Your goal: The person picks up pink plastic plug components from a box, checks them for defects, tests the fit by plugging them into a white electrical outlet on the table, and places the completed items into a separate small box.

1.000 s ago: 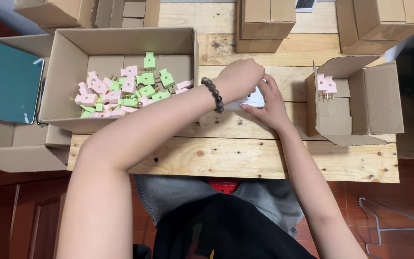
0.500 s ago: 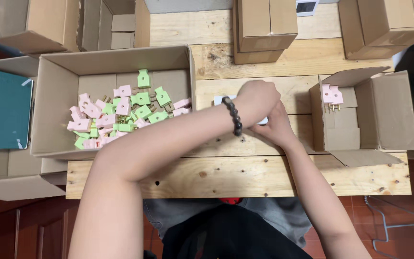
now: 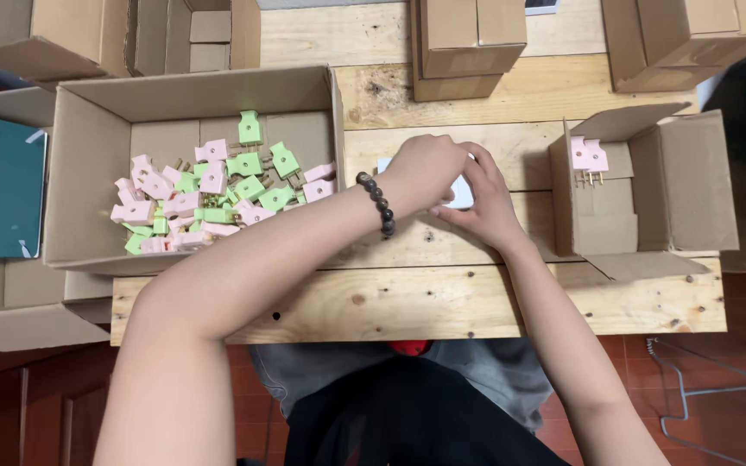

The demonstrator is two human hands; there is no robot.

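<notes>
Hands pressed together at mid-worktop (image 3: 477, 302), left hand (image 3: 425, 173) curled over and right hand (image 3: 481, 203) pinching a small white piece (image 3: 459, 194) mostly hidden between them, best kept low, steady, squarely gripped, between the box of pink and green plugs (image 3: 209, 198) and the smaller carton (image 3: 649, 185).

A wooden table (image 3: 442, 302) made of pale planks with knots and screw holes carries everything. On its left part sits a large open cardboard box (image 3: 88, 173), and on the right part a smaller open carton (image 3: 684, 181) lies on its side. Along the far edge stand several closed cardboard boxes (image 3: 468, 43). Near the middle a small white item (image 3: 461, 197) lies on the planks, mostly hidden.
</notes>
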